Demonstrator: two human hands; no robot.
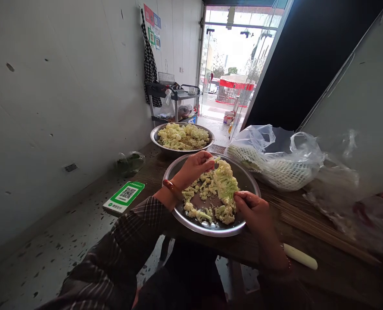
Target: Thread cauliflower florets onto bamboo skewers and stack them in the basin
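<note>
While one far bowl holds heaped cauliflower, the left hand and the right hand both pinch one floret above one near bowl.

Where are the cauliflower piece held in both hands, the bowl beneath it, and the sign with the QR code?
Cauliflower piece [225, 178]: head view, on the middle of its pale green side.
Bowl [215, 233]: head view, on its near metal rim.
QR code sign [127, 194]: head view, on the printed code.
</note>
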